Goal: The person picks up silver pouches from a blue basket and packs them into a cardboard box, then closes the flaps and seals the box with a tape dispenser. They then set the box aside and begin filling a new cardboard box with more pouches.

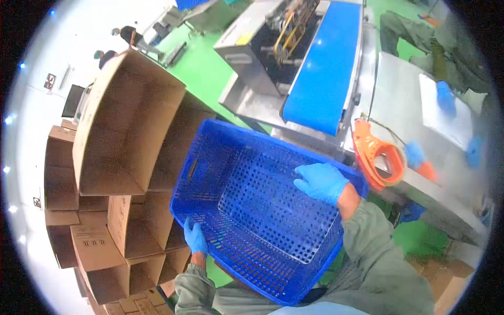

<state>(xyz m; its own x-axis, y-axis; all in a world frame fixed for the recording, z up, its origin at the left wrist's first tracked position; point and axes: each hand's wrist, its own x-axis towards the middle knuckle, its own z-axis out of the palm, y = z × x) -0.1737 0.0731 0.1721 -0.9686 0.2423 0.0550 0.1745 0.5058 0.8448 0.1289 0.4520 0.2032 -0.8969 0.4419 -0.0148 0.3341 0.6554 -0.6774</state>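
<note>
A blue plastic crate (273,189) with a perforated floor and walls is tilted in front of me, and nothing lies in it. At its lower-left rim, my left hand (195,237), in a blue glove, grips the edge. My right hand (321,182), gloved the same way, is over the inside of the crate near its right wall, fingers stretched out and holding nothing. An orange tape dispenser (379,157) sits on the metal table's edge, just beyond the crate's right corner.
Open cardboard boxes (126,126) are stacked high on the left. Ahead stands a machine with a blue conveyor belt (325,68). Another person's gloved hand (445,100) is over white sheets (451,118) on the metal table (391,94). More people stand far back left.
</note>
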